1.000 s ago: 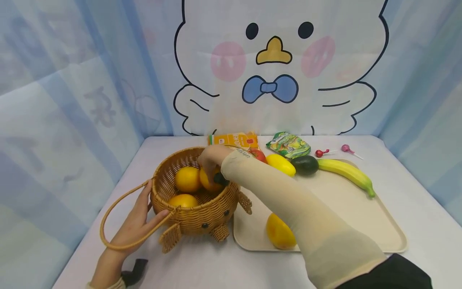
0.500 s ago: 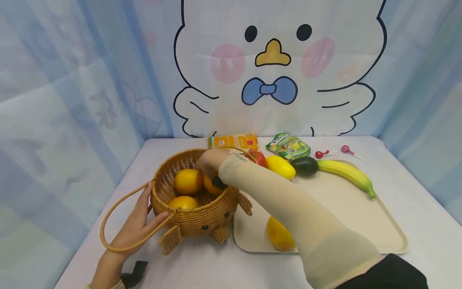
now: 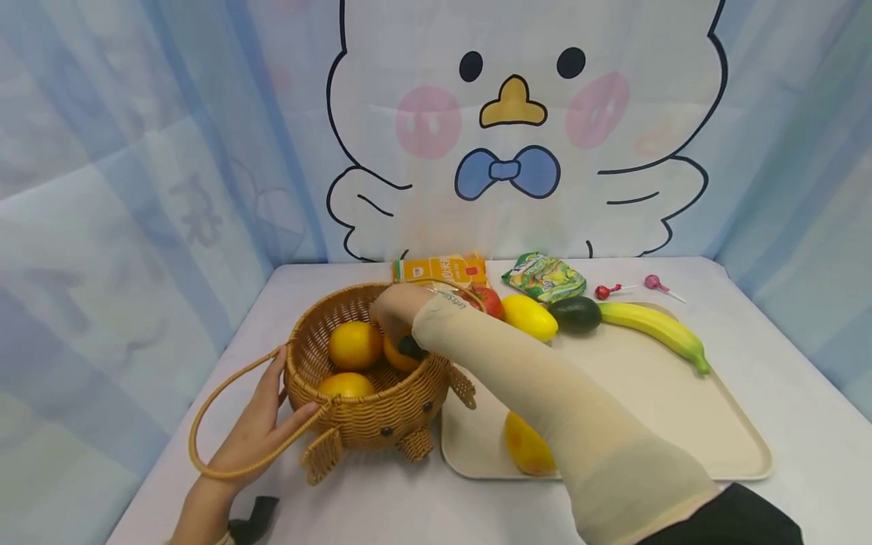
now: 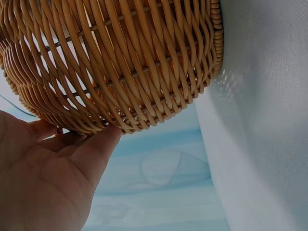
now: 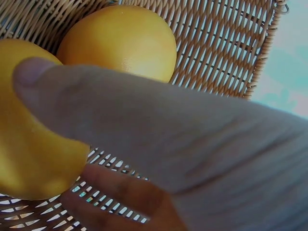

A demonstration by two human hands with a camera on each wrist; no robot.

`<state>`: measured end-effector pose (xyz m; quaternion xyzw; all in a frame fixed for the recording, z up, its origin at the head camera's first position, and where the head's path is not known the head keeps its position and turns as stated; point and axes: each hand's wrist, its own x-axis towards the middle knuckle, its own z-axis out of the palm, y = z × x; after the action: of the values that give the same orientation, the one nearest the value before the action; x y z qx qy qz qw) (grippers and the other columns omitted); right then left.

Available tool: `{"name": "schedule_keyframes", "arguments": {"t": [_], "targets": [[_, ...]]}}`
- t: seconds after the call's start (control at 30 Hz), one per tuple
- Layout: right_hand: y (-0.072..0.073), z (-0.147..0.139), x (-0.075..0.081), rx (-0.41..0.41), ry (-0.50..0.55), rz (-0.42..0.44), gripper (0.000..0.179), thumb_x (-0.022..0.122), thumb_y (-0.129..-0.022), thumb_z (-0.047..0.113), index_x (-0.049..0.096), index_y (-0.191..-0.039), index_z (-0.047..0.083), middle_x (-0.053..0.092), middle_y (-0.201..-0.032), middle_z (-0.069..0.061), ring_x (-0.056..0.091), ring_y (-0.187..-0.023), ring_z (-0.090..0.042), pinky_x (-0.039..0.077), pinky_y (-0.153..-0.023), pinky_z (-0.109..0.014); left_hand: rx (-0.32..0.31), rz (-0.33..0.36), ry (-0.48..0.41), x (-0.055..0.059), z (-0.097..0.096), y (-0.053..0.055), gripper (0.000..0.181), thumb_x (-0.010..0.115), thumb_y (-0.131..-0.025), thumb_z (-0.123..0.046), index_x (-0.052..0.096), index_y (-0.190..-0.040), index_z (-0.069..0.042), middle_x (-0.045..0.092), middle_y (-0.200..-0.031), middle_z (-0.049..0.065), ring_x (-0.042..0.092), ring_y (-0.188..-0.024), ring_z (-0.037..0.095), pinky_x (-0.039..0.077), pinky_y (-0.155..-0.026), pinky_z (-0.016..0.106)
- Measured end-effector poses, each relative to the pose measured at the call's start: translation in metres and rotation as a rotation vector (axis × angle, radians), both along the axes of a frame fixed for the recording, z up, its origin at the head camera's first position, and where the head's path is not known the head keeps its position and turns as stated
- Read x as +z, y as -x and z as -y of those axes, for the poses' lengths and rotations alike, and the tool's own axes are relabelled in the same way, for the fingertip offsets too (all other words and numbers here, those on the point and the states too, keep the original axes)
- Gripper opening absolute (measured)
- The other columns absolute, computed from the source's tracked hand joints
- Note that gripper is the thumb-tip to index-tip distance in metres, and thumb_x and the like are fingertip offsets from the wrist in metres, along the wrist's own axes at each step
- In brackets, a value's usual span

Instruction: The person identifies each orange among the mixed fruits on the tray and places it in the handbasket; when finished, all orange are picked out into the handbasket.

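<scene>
A woven wicker basket (image 3: 371, 416) with an animal face holds several oranges (image 3: 355, 345). On its left side my left hand (image 3: 248, 428) rests with the thumb and fingers spread, touching the wall just below the rim; the basket's handle hangs over that hand. In the left wrist view the fingertips (image 4: 107, 137) press on the weave. My right hand (image 3: 402, 306) reaches down inside the basket and holds an orange (image 5: 33, 163), thumb across its top and fingers partly hidden low beside it. A second orange (image 5: 122, 41) lies right behind the thumb.
Right of the basket lies a beige tray (image 3: 681, 409) with a mango-like yellow fruit (image 3: 526, 446), partly covered by my right sleeve. Behind are a tomato (image 3: 487, 300), a lemon (image 3: 530, 318), an avocado (image 3: 575, 314), a banana (image 3: 654, 329), snack packets (image 3: 543, 275) and two lollipops (image 3: 654, 281).
The right hand stays in the basket on the orange, with only a very slight shift. The left hand keeps its place at the basket's side. The whole view drifts slightly.
</scene>
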<state>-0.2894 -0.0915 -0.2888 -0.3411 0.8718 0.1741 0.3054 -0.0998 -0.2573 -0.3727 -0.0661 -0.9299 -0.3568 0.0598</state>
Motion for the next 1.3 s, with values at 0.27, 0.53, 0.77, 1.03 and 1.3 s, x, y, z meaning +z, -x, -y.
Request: {"name": "schedule_keyframes", "arguments": {"t": [0.27,0.53,0.77,1.03,1.3], "targets": [[-0.002,-0.006,0.006,0.019,0.093,-0.021,0.075,0.073,-0.082,0.029,0.036,-0.145,0.013,0.036,-0.15,-0.004,0.042,-0.13,-0.02,0.045,-0.107,-0.035,0.008,0.007,0.003,0.0,-0.001,0.0,0.089,0.055,-0.095,-0.035,-0.01,-0.152,-0.013,-0.005,-0.159,0.018,0.009,-0.144,0.043,0.031,-0.109,0.062],[-0.003,-0.009,0.01,-0.027,0.158,0.016,0.076,0.075,-0.08,0.031,0.038,-0.144,0.014,0.042,-0.145,-0.003,0.045,-0.125,-0.018,0.047,-0.103,-0.035,0.013,0.017,-0.003,-0.001,-0.001,0.0,0.089,0.054,-0.095,-0.036,-0.011,-0.152,-0.013,-0.006,-0.159,0.018,0.007,-0.144,0.043,0.03,-0.109,0.063],[-0.003,-0.009,0.007,0.0,0.173,0.023,0.074,0.074,-0.081,0.029,0.039,-0.143,0.01,0.042,-0.145,-0.006,0.043,-0.129,-0.02,0.045,-0.107,-0.035,0.012,0.018,-0.004,-0.001,-0.001,-0.001,0.089,0.054,-0.095,-0.036,-0.012,-0.151,-0.016,-0.007,-0.159,0.018,0.007,-0.144,0.044,0.029,-0.109,0.063],[0.0,-0.015,0.011,-0.06,0.322,0.124,0.074,0.074,-0.081,0.03,0.038,-0.144,0.012,0.043,-0.144,-0.006,0.048,-0.125,-0.021,0.052,-0.098,-0.035,0.012,0.013,0.0,-0.001,-0.002,-0.001,0.089,0.054,-0.095,-0.035,-0.012,-0.151,-0.015,-0.006,-0.159,0.018,0.008,-0.144,0.044,0.03,-0.109,0.063],[0.004,-0.03,0.033,-0.067,0.632,0.226,0.072,0.072,-0.083,0.029,0.037,-0.146,0.017,0.044,-0.145,-0.009,0.051,-0.123,-0.022,0.051,-0.101,-0.036,0.018,0.035,-0.003,-0.001,-0.003,-0.001,0.09,0.053,-0.095,-0.037,-0.013,-0.151,-0.015,-0.008,-0.158,0.019,0.007,-0.144,0.044,0.029,-0.109,0.063]]}}
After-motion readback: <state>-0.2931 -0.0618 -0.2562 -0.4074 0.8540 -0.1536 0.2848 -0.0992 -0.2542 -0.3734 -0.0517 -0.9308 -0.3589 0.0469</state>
